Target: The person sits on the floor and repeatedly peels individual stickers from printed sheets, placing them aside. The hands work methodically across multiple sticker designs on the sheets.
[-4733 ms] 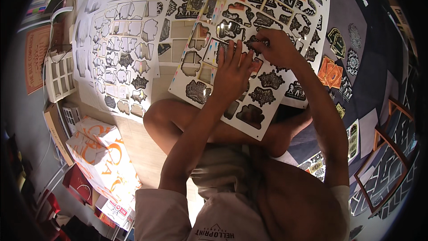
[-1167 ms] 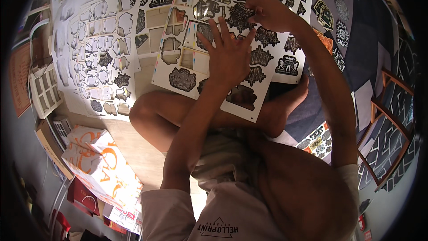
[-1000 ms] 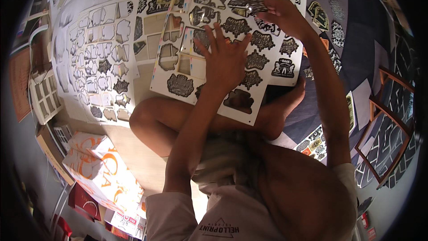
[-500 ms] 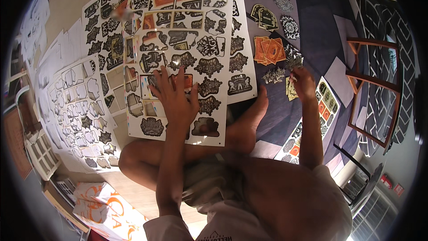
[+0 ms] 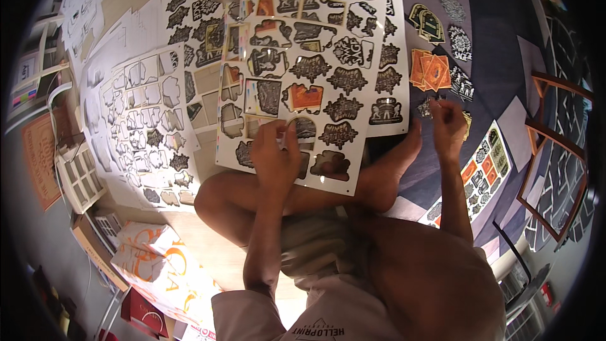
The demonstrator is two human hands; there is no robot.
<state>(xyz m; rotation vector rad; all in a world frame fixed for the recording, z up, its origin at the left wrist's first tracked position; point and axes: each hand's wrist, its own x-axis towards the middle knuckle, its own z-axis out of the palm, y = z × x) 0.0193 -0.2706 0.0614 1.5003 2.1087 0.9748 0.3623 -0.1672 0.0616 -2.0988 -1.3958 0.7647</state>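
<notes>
A large white sheet of die-cut stickers (image 5: pixel 306 180) lies over my bent leg, with several cut-out gaps. My left hand (image 5: pixel 276 158) rests on its near part, fingers bent, thumb and fingertips apart, beside an arch-shaped cut-out. Off to the right, my right hand (image 5: pixel 449 129) has its fingers pinched together at a small pile of spiky dark stickers (image 5: pixel 424 108). A sticker seems to be between the fingertips, partly hidden by them. Just beyond lie orange square stickers (image 5: pixel 430 71) and a black-and-white sticker pile (image 5: pixel 462 83).
Arch-shaped stickers (image 5: pixel 427 23) and round dark ones (image 5: pixel 459 42) lie farther off on dark cloth. A narrow sticker sheet (image 5: pixel 483 170) sits beside my right forearm. More used sheets (image 5: pixel 142 120) spread to the left. A wooden frame (image 5: pixel 536 170) stands at right, a white-and-orange bag (image 5: pixel 158 256) at lower left.
The view has shifted, so the scene sits farther right. My right hand has moved left to the spiky sticker pile. My left hand has drawn nearer to me, its spread fingers now bent.
</notes>
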